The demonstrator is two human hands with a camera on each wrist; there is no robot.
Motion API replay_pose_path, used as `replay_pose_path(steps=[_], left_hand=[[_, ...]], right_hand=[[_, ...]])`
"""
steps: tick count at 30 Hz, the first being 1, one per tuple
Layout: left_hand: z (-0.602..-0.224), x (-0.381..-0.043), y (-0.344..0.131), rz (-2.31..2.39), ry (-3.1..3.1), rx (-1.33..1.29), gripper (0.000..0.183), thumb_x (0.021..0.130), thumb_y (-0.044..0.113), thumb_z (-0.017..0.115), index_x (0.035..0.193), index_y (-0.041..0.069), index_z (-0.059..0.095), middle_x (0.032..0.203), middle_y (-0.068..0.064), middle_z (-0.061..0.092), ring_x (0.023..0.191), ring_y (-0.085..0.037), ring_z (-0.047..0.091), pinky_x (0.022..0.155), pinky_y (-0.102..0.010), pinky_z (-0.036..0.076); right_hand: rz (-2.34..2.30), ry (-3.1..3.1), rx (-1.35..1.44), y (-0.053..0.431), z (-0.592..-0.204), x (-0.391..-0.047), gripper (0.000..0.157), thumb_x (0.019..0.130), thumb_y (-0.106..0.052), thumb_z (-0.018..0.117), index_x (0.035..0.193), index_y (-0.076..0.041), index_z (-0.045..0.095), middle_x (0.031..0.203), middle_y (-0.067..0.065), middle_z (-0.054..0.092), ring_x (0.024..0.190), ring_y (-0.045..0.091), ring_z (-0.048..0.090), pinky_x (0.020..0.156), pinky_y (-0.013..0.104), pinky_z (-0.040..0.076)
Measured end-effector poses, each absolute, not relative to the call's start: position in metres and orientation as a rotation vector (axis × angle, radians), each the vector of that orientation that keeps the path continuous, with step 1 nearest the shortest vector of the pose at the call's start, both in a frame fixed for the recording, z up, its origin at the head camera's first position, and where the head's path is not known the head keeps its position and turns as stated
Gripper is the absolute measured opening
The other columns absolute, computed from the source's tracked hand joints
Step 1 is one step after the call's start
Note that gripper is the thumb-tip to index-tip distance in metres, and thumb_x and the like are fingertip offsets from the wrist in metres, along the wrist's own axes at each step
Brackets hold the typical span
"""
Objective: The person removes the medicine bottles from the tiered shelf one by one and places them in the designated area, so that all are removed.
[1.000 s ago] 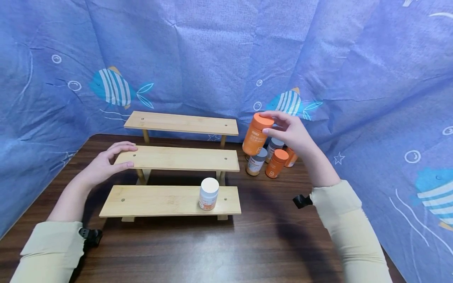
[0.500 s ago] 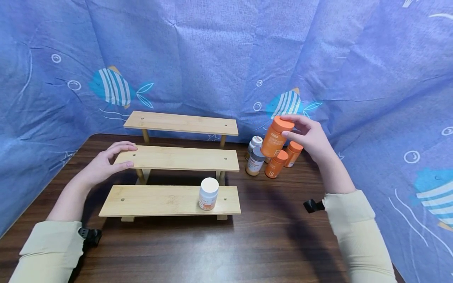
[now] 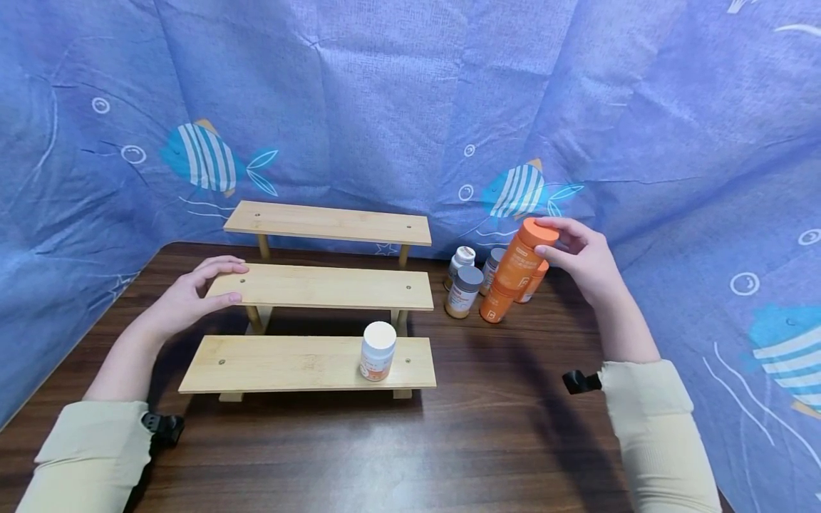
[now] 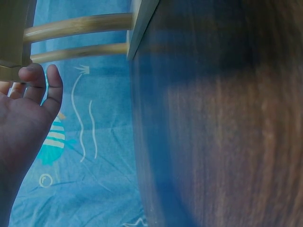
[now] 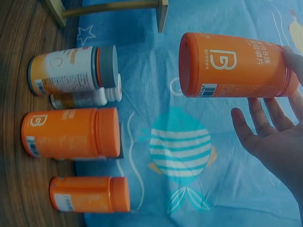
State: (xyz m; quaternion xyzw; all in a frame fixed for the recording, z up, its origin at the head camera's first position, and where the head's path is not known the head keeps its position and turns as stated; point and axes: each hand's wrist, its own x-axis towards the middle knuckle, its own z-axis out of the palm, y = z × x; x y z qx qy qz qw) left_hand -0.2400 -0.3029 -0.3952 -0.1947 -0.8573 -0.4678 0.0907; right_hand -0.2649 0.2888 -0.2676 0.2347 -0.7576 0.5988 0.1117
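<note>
My right hand [image 3: 586, 260] pinches an orange pill bottle [image 3: 518, 265] by its cap, thumb on one side and fingers on the other. In the right wrist view the held bottle [image 5: 232, 66] hangs in the air, apart from the bottles standing below. At the left end of the three-tier wooden rack [image 3: 327, 287], my left hand [image 3: 186, 303] grips the middle shelf, thumb at the front edge and fingers over the back. The left wrist view shows bent fingers [image 4: 54, 90] against the board. A white-capped bottle [image 3: 378, 351] stands upright on the lowest shelf, towards its right end.
Right of the rack, several bottles stand on the dark wooden table [image 3: 474, 427]: a grey-capped one [image 3: 464, 293], a small white-capped one [image 3: 460, 265], another grey-capped one [image 3: 491, 268], and two orange ones. A blue fish-patterned cloth [image 3: 378, 107] hangs behind.
My right hand has carried the orange bottle rightward and slightly lower, uncovering the small white-capped bottle. My left hand has stayed on the middle shelf.
</note>
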Motion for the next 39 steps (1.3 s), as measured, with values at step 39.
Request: replay_pose_path(steps=[39], left_hand=[[-0.394,-0.239,-0.303,-1.423,-2.545,-0.586,0.044,0.087,0.006,0.066,0.129,0.008,0.053,0.136,0.000,0.040,0.122,0.003,0.030,0.087,-0.007,0.025]], right_hand=[[1.552,-2.378,0.287,0.359,-0.345,-0.273,0.046,0.084,-0.008,0.071,0.128,-0.003,0.057,0.111,-0.019,0.062,0.102,-0.002,0.055,0.084,0.010,0.041]])
